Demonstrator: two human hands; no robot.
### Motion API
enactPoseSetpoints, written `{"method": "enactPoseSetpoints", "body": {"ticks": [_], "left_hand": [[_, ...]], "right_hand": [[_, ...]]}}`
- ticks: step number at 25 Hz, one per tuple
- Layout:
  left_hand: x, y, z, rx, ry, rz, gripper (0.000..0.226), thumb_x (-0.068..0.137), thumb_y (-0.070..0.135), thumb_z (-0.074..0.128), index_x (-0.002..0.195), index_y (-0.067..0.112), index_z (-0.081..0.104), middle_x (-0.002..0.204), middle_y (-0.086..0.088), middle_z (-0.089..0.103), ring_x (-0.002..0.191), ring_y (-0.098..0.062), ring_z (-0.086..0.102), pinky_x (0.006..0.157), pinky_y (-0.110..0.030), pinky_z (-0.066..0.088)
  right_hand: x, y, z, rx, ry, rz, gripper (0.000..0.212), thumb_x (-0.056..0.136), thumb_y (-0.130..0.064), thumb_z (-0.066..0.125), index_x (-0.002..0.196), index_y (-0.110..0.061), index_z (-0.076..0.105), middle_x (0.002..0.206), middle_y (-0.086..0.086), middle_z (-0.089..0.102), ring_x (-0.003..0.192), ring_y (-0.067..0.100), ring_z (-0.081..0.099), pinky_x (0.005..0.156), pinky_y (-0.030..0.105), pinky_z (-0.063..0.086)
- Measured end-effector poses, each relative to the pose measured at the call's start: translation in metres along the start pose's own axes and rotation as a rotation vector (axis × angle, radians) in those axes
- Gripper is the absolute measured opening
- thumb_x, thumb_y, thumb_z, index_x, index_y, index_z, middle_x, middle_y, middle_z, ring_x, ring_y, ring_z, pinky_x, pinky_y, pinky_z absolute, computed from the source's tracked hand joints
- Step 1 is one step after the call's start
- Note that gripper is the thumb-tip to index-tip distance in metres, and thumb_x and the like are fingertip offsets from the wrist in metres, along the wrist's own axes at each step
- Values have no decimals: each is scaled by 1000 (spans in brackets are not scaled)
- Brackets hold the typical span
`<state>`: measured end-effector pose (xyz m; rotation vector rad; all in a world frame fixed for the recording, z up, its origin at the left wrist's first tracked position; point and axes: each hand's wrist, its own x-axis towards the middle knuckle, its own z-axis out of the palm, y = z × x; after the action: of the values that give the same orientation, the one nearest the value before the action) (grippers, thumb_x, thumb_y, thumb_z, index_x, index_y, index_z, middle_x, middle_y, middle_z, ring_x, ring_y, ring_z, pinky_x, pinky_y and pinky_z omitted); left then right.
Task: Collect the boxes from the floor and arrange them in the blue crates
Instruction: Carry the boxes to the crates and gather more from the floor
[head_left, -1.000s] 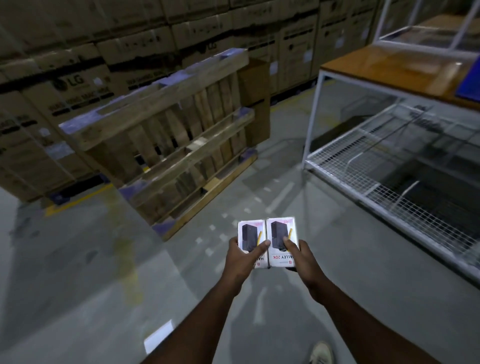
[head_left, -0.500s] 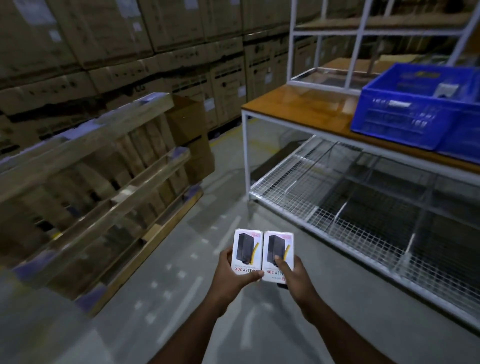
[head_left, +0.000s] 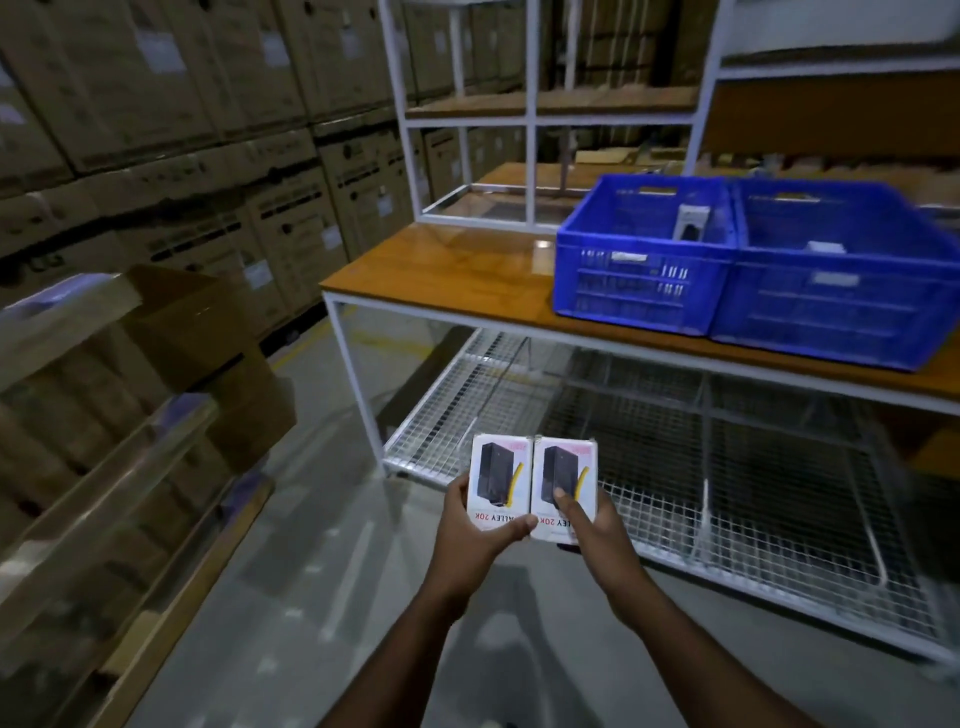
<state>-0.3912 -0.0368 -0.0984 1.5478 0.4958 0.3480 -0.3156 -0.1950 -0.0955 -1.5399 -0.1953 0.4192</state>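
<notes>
Resting side by side, left box (head_left: 497, 480) in left grip (head_left: 470, 540), right box (head_left: 563, 483) in right grip (head_left: 597, 540).

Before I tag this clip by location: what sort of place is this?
Most likely a warehouse or stockroom: tall stacks of large cardboard cartons line the wall, a wooden pallet stands on edge on the concrete floor, and blue crates sit on a white metal-framed packing table.

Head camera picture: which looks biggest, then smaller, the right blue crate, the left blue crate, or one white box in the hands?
1. Right blue crate, though it sits nearer the camera.
2. Left blue crate.
3. White box, smallest; the second white box looks alike.
</notes>
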Motion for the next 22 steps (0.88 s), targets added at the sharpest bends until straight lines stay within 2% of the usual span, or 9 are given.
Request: {"method": "enactPoseSetpoints", "body": {"ticks": [3,7,9,11,13,15,16,18,22], "left_hand": [[63,27,21,-1,-85,67,77,64,20,95,128,21,53,116,3,69,102,-12,71,84,-37,62],[146,60,46,93,-196,136,74,62,29,96,124,25,55,116,2,69,103,-13,70,89,-40,60],[185,76,66,115,-208,178,78,57,40,97,123,29,57,122,-3,65,107,-17,69,89,-45,59],[211,95,89,154,-225,239,83,57,44,96,128,31,54,129,1,51,112,-11,61,91,-33,57],[234,117,111,182,-232,304,89,60,41,94,135,28,48,131,4,41,115,-5,54,92,-24,53],[262,139,137,185,-236,351,93,59,41,94,138,26,46,133,1,40,118,-7,53,101,-33,53],[276,150,150,187,-232,380,94,59,42,94,138,26,45,133,1,41,121,-9,52,105,-35,50],[309,170,177,194,-185,447,97,58,45,93,139,25,42,133,2,43,125,-13,50,108,-38,48],[368,214,233,231,-125,520,93,62,42,89,139,19,41,134,-1,46,125,-14,48,103,-34,49]], "right_hand": [[56,-28,-10,-3,104,-67,30,93,-35,63,123,-30,58,115,-13,69,101,-1,66,87,25,49],[123,-69,-24,5,242,-119,36,93,-32,64,127,-23,56,118,-5,69,101,3,66,80,23,50],[151,-89,-34,22,307,-152,39,92,-32,65,128,-22,55,119,-1,69,102,9,67,82,28,53],[176,-108,-47,40,363,-178,41,92,-32,65,130,-21,54,120,2,69,103,15,68,89,37,55],[203,-129,-62,34,404,-224,53,87,-46,68,134,-27,51,125,0,66,110,19,66,95,48,53],[233,-149,-81,22,463,-264,77,73,-65,70,139,-35,45,135,-3,60,121,20,60,101,52,48],[247,-160,-89,20,477,-288,83,72,-66,70,143,-35,40,140,-2,56,126,20,56,104,52,46],[277,-184,-108,24,502,-329,81,81,-51,66,149,-31,29,148,-1,47,130,20,52,105,49,46],[344,-227,-152,31,541,-430,71,95,-25,60,152,-35,19,154,1,35,123,17,54,87,33,54]]}}
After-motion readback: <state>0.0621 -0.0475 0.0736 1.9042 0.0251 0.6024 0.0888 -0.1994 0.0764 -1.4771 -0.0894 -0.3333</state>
